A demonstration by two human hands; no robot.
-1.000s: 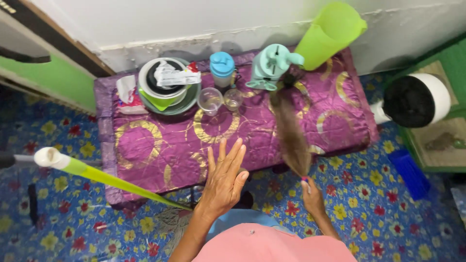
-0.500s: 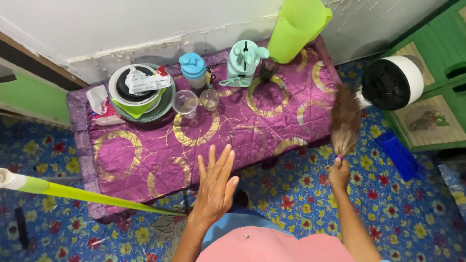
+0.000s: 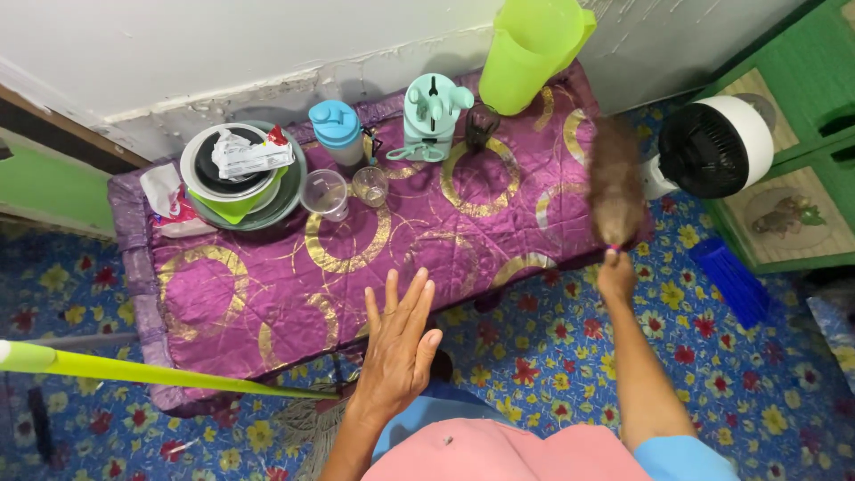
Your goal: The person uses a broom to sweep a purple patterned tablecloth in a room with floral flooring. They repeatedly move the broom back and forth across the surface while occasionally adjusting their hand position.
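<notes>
I see my right hand [image 3: 616, 274] closed around the handle of a small brown feather duster [image 3: 614, 194], and the bristles lie over the right edge of the bench [image 3: 267, 294], which is covered by a purple cloth with gold rings. My left hand [image 3: 398, 343] is open with the fingers spread, hovering above the front edge of the bench and holding nothing. At the back of the bench stand a stack of bowls [image 3: 239, 175], two clear cups [image 3: 325, 192], a blue-lid bottle [image 3: 337, 132], a mint green handheld fan [image 3: 428, 112] and a lime green jug [image 3: 532, 52]. A white round fan [image 3: 717, 147] stands on the floor at the right
</notes>
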